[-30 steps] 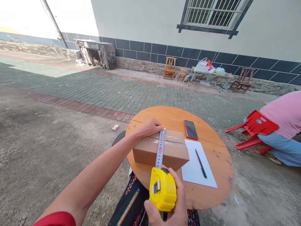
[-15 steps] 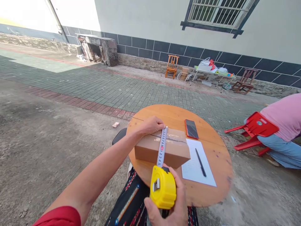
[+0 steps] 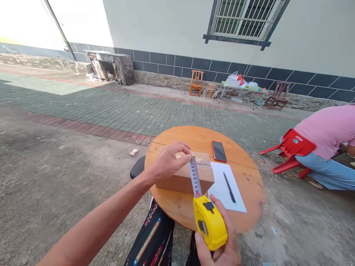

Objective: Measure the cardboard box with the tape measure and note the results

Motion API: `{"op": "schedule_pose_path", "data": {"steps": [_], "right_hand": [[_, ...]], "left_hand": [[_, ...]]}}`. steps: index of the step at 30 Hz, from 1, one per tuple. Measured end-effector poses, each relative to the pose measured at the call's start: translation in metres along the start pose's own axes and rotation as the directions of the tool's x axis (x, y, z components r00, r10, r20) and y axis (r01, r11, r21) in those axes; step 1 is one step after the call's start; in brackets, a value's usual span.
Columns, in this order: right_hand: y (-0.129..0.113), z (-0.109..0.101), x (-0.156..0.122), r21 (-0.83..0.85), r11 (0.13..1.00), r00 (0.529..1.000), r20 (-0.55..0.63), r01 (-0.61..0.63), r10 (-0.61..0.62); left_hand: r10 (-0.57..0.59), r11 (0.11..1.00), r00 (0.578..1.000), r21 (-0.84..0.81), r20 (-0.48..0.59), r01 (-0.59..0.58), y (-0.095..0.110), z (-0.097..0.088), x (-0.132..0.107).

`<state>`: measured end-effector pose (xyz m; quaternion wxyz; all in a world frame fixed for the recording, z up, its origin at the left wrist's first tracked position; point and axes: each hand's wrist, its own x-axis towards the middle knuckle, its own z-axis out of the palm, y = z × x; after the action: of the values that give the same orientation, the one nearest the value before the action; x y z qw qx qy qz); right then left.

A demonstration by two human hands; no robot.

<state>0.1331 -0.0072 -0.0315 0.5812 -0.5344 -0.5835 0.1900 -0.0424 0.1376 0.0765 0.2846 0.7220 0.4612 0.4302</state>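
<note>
In my right hand (image 3: 222, 240) is a yellow tape measure (image 3: 210, 223), its case gripped between thumb and fingers. A white blade (image 3: 195, 179) with black numbers runs out of it, away from me. My left hand (image 3: 173, 160) pinches the blade's metal end between thumb and finger, above the cardboard box (image 3: 177, 183). That box lies on a round wooden table (image 3: 244, 177), its taped top partly hidden by my left hand. A sheet of paper (image 3: 219, 192) lies right of the box with a black pen (image 3: 229, 187) on it. Behind the paper rests a phone (image 3: 219, 151) with a red edge.
At right a person in a pink top (image 3: 330, 129) bends low by a red plastic chair (image 3: 298, 143). A dark seat (image 3: 138, 167) stands left of the table. Along the wall are a wooden chair (image 3: 196, 83), a brown chair (image 3: 279, 95) and a folding table (image 3: 242, 85) with bags.
My left hand has lifted the tape's end off the box's far edge and come nearer. Less blade shows now, and the tape measure in my right hand has shifted right and turned.
</note>
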Motion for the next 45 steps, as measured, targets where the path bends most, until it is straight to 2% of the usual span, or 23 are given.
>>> {"op": "schedule_pose_path", "data": {"steps": [3,6,10,13,15,18,21,24,26,28,30,33,36,38,41,45], "right_hand": [[0.006,-0.006,-0.009,0.017,1.000,1.000,-0.021,0.020,-0.019],[0.015,-0.016,-0.020,0.040,0.999,0.998,-0.060,-0.021,0.024],[0.035,-0.031,-0.042,0.120,0.964,0.967,-0.063,-0.239,0.248],[0.047,-0.037,-0.059,0.198,0.885,0.900,-0.031,-0.421,0.435],[0.050,-0.038,-0.068,0.229,0.847,0.867,-0.020,-0.480,0.497],[0.052,-0.040,-0.073,0.206,0.851,0.868,-0.021,-0.482,0.497],[0.054,-0.044,-0.070,0.155,0.867,0.876,-0.023,-0.474,0.483],[0.057,-0.047,-0.066,0.159,0.865,0.875,-0.013,-0.475,0.483],[0.059,-0.048,-0.064,0.191,0.853,0.868,-0.008,-0.486,0.496],[0.060,-0.049,-0.061,0.224,0.833,0.854,-0.008,-0.506,0.520],[0.060,-0.049,-0.058,0.245,0.813,0.837,-0.007,-0.529,0.547],[0.056,-0.051,-0.048,0.274,0.789,0.821,0.002,-0.550,0.571],[0.054,-0.052,-0.033,0.307,0.778,0.818,0.000,-0.548,0.576],[0.053,-0.053,-0.024,0.327,0.771,0.820,0.024,-0.546,0.571],[0.052,-0.053,-0.017,0.330,0.766,0.825,0.082,-0.552,0.560],[0.052,-0.052,-0.024,0.307,0.752,0.807,0.116,-0.583,0.578]], "left_hand": [[0.110,0.988,0.993,0.102,0.053,-0.115,0.011,0.020,-0.040],[0.271,0.908,0.960,0.314,0.069,-0.278,0.003,0.029,-0.070],[0.382,0.721,0.924,0.626,-0.003,-0.296,-0.021,0.021,-0.085],[0.418,0.612,0.907,0.720,0.055,-0.326,-0.035,0.018,-0.080],[0.401,0.595,0.910,0.724,0.109,-0.349,-0.042,0.020,-0.070],[0.316,0.633,0.936,0.701,0.155,-0.330,-0.048,0.018,-0.038],[0.200,0.666,0.963,0.696,0.181,-0.269,-0.051,0.009,0.015],[0.043,0.629,0.981,0.758,0.189,-0.173,-0.058,0.003,0.076],[-0.051,0.630,0.971,0.762,0.233,-0.150,-0.067,0.006,0.110],[-0.096,0.640,0.955,0.752,0.279,-0.156,-0.080,0.014,0.131],[-0.107,0.640,0.952,0.753,0.286,-0.155,-0.091,0.025,0.138],[-0.097,0.624,0.961,0.768,0.259,-0.145,-0.099,0.037,0.126],[-0.081,0.599,0.969,0.788,0.235,-0.141,-0.101,0.036,0.108],[-0.072,0.588,0.975,0.799,0.208,-0.127,-0.102,0.032,0.105],[-0.106,0.609,0.974,0.788,0.199,-0.094,-0.106,0.029,0.119],[-0.201,0.659,0.936,0.746,0.290,-0.090,-0.113,0.035,0.142]]}}
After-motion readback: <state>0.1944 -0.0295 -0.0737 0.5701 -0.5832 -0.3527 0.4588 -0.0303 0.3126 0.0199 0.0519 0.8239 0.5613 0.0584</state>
